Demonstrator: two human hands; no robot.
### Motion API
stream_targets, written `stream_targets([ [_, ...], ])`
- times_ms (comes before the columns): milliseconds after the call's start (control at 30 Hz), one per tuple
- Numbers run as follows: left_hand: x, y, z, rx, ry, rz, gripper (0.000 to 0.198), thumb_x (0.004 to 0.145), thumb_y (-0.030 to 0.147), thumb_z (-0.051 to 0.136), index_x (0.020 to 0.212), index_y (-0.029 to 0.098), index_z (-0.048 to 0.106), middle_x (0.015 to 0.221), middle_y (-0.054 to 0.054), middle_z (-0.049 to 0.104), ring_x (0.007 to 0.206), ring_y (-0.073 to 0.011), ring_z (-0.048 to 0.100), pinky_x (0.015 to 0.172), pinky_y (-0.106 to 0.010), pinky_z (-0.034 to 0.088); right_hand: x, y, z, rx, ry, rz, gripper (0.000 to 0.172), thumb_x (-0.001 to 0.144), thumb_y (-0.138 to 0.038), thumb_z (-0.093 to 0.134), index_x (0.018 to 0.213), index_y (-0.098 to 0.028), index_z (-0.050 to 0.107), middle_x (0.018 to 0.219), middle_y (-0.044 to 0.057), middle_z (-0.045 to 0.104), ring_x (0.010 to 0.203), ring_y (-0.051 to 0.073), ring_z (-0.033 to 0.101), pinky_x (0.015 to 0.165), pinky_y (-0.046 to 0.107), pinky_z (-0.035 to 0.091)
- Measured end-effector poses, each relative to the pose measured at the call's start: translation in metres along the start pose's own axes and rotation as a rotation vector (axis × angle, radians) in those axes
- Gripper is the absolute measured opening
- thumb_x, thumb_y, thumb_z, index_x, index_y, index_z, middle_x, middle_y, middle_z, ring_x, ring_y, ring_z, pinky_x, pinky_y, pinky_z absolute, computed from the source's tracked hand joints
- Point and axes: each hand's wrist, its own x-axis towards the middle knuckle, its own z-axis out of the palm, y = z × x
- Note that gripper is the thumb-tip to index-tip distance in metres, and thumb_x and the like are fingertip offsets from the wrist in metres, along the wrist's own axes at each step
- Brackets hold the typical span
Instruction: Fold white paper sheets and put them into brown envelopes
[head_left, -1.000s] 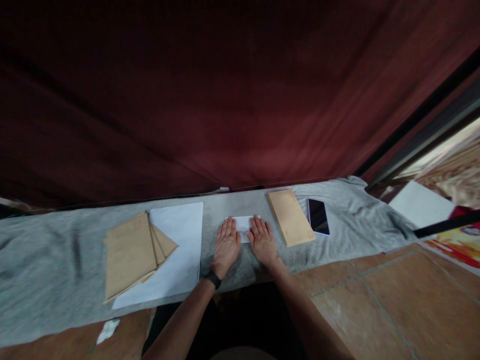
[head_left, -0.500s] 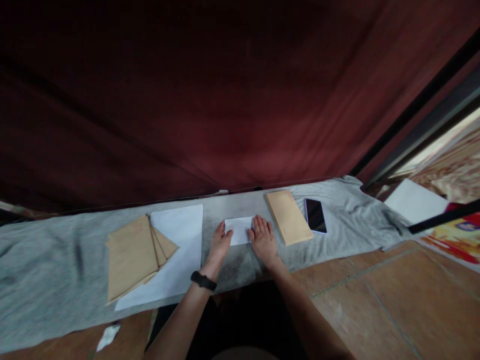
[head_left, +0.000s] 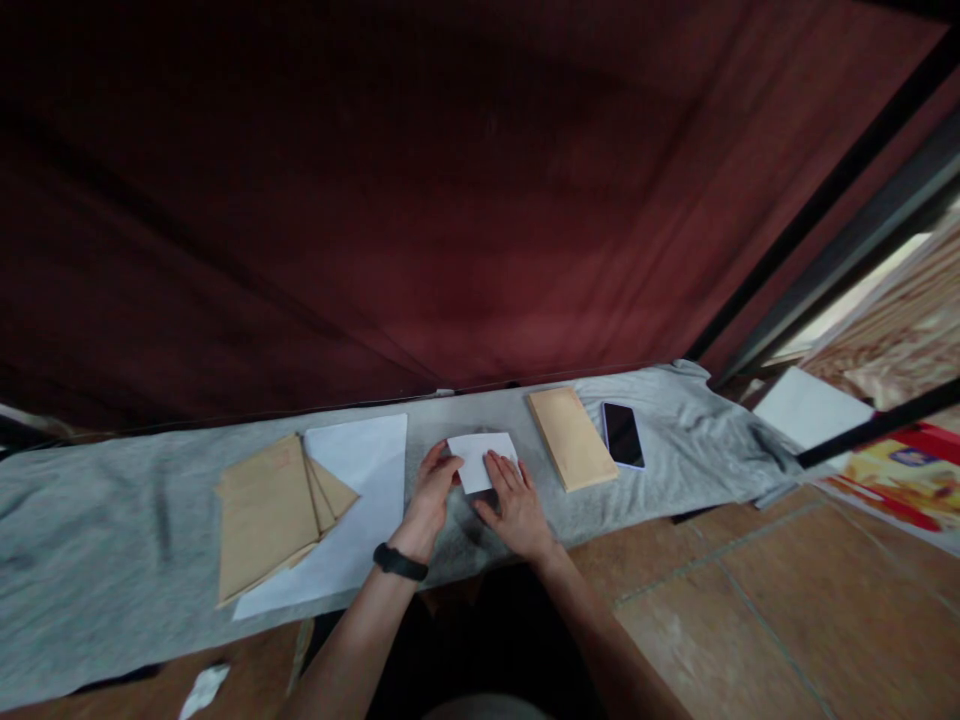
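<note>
A small folded piece of white paper sits in front of me on the grey cloth. Its left edge is between the thumb and fingers of my left hand, which wears a black wristband. My right hand lies over the paper's lower right part, fingers stretched out and thumb apart. To the left, a large stack of white paper lies partly under several brown envelopes. Just right of my right hand is a neat pile of brown envelopes.
A phone with a dark screen lies right of the envelope pile. The grey cloth covers a long narrow bench against a dark red curtain. A white box and a red-yellow package stand at the right. White scrap lies on the tiled floor.
My right hand has slid leftward from the paper's right edge onto its face, and the paper has tilted slightly. My left hand stays at the left edge. The view has shifted a little.
</note>
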Motion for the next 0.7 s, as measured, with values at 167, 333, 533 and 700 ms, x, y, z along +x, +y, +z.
stream_targets([
  [167,-0.017,0.012,0.006,-0.206,-0.037,-0.034,0.053,0.081,0.047,0.070,0.125,0.020,0.060,0.109,-0.008,0.071,0.098,-0.0193,0.069,0.076,-0.027,0.054,0.014,-0.021,-0.012,0.700,0.224,0.346,0.049,0.102,-0.048,0.036,0.132,-0.020,0.063,0.133,0.009,0.068,0.123,0.024,0.062,0.107,0.039,0.046],
  [333,-0.030,-0.010,-0.001,-0.193,0.038,-0.169,0.051,0.074,0.033,0.081,0.119,0.020,0.060,0.108,-0.008,0.072,0.098,-0.0213,0.070,0.073,-0.027,0.054,0.022,-0.038,-0.013,1.418,0.305,0.625,0.049,0.088,-0.064,0.057,0.110,-0.021,0.069,0.110,0.008,0.076,0.096,0.025,0.071,0.082,0.035,0.056],
  [533,-0.016,-0.026,-0.013,-0.116,0.001,-0.012,0.079,0.066,0.020,0.081,0.138,0.019,0.050,0.092,-0.002,0.075,0.077,-0.0177,0.070,0.072,-0.028,0.055,0.010,-0.029,0.001,1.438,0.353,0.726,0.035,0.077,-0.052,0.071,0.095,-0.023,0.068,0.093,0.002,0.075,0.080,0.019,0.069,0.076,0.032,0.056],
  [700,0.018,-0.028,-0.035,0.282,-0.028,0.216,0.080,0.076,0.017,0.071,0.150,0.019,0.039,0.099,-0.003,0.075,0.083,-0.0197,0.070,0.078,-0.033,0.057,0.000,0.008,0.013,1.153,0.459,0.769,0.043,0.077,-0.047,0.064,0.110,-0.019,0.068,0.093,0.005,0.073,0.077,0.021,0.069,0.071,0.034,0.057],
])
